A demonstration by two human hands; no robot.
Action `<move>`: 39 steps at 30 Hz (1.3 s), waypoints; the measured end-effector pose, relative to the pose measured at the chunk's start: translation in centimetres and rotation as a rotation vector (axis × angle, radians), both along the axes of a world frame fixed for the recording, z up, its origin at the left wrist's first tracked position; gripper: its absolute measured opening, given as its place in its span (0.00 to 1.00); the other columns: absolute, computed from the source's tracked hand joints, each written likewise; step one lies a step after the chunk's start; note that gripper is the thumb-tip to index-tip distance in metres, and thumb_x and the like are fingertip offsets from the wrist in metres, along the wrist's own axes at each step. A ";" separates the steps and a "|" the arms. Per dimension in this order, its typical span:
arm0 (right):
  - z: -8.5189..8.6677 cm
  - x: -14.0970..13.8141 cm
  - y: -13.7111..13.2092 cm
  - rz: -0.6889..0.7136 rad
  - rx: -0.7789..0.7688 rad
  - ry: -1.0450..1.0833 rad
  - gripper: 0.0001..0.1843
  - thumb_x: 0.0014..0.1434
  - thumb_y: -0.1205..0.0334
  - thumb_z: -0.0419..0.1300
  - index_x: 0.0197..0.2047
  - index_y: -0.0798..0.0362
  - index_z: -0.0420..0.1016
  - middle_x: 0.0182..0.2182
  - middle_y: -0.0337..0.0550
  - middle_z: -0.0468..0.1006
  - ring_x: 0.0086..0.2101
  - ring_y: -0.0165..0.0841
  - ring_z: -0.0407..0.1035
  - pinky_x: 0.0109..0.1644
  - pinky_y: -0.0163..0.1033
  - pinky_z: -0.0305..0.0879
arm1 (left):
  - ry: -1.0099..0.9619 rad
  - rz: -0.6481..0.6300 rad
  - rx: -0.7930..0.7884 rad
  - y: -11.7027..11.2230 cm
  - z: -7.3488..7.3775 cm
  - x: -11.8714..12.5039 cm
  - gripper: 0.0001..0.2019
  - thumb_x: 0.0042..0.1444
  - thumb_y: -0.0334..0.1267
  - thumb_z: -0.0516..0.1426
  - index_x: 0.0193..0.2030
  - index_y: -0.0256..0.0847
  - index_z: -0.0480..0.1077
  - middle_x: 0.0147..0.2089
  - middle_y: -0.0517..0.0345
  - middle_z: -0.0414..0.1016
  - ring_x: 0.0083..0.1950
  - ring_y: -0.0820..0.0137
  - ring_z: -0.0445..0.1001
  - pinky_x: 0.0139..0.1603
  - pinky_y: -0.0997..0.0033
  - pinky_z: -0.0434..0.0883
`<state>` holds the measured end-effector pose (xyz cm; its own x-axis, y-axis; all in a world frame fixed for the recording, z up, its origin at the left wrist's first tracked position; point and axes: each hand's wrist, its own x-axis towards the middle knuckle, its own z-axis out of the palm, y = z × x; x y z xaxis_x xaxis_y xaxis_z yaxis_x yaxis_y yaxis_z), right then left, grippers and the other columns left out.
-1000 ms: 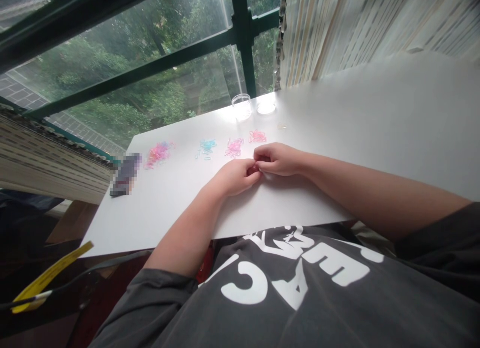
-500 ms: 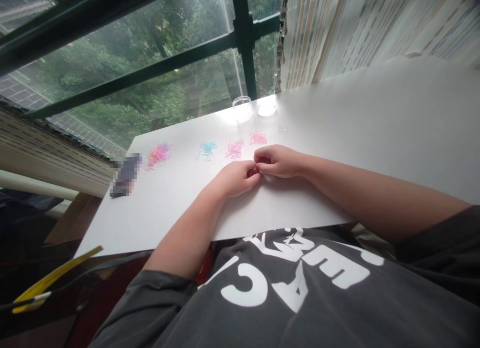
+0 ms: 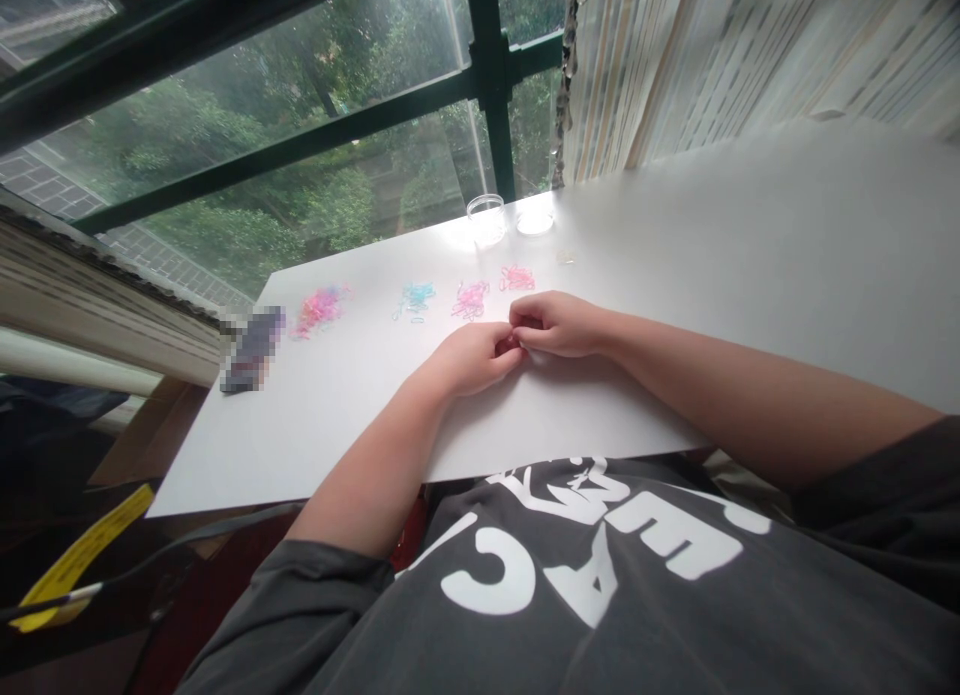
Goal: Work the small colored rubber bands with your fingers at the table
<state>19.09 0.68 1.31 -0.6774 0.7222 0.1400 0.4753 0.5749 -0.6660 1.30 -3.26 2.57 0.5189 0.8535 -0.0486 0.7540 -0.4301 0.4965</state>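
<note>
Loosely heaped pink loops (image 3: 470, 300); left hand (image 3: 474, 356), right hand (image 3: 559, 323) curled, touching, hold unclear.

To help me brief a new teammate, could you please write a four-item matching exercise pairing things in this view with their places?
Things
1. Pile of small light-blue looped pieces
2. Clear, round, rimmed container
3. Long yellow strip with dark print
4. Bare left hand

Places
A. Lower left of the picture, off the smooth white tabletop
B. Close against the bare right hand
C. Between a multicoloured pile and a purplish-pink pile
D. Near the tabletop's far edge, by the green-framed glass window

Pairs: 1-C, 2-D, 3-A, 4-B
</note>
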 end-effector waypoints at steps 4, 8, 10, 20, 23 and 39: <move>0.0 0.0 0.0 -0.001 -0.003 0.002 0.04 0.50 0.64 0.53 0.29 0.54 0.68 0.24 0.38 0.69 0.26 0.28 0.59 0.31 0.34 0.51 | -0.002 0.008 -0.015 0.0 0.1 0.1 0.10 0.54 0.42 0.51 0.29 0.40 0.67 0.28 0.57 0.72 0.28 0.72 0.64 0.30 0.72 0.58; -0.1 0.0 0.1 0.006 -0.001 0.005 0.05 0.50 0.64 0.53 0.29 0.54 0.68 0.24 0.38 0.70 0.26 0.28 0.59 0.31 0.34 0.51 | -0.005 0.015 -0.022 -0.1 0.1 0.1 0.10 0.54 0.42 0.51 0.29 0.39 0.66 0.28 0.57 0.71 0.28 0.72 0.64 0.29 0.72 0.58; -0.1 0.0 0.1 0.004 0.000 0.002 0.04 0.50 0.64 0.53 0.29 0.54 0.68 0.24 0.38 0.69 0.26 0.28 0.59 0.31 0.34 0.52 | -0.007 0.012 -0.019 0.0 0.0 0.1 0.10 0.54 0.42 0.50 0.29 0.39 0.66 0.28 0.57 0.71 0.28 0.72 0.64 0.29 0.72 0.58; -0.2 0.0 0.1 0.004 -0.004 0.001 0.05 0.50 0.63 0.53 0.29 0.54 0.68 0.24 0.38 0.69 0.26 0.28 0.58 0.31 0.34 0.51 | -0.005 0.003 -0.012 0.0 0.0 0.1 0.09 0.54 0.41 0.50 0.29 0.39 0.66 0.28 0.58 0.71 0.28 0.72 0.65 0.30 0.72 0.59; -0.2 0.1 0.1 0.004 -0.006 0.000 0.05 0.50 0.63 0.53 0.29 0.54 0.68 0.24 0.38 0.69 0.26 0.28 0.59 0.31 0.34 0.51 | -0.003 0.005 -0.003 -0.1 0.1 0.1 0.10 0.54 0.42 0.50 0.29 0.40 0.66 0.28 0.58 0.71 0.28 0.71 0.65 0.29 0.72 0.59; -0.1 0.1 0.1 0.005 -0.018 0.007 0.04 0.50 0.63 0.53 0.28 0.54 0.67 0.23 0.37 0.68 0.26 0.28 0.58 0.31 0.34 0.50 | -0.004 -0.017 0.021 0.0 0.0 0.0 0.09 0.54 0.41 0.50 0.30 0.40 0.67 0.29 0.58 0.72 0.29 0.71 0.66 0.30 0.72 0.60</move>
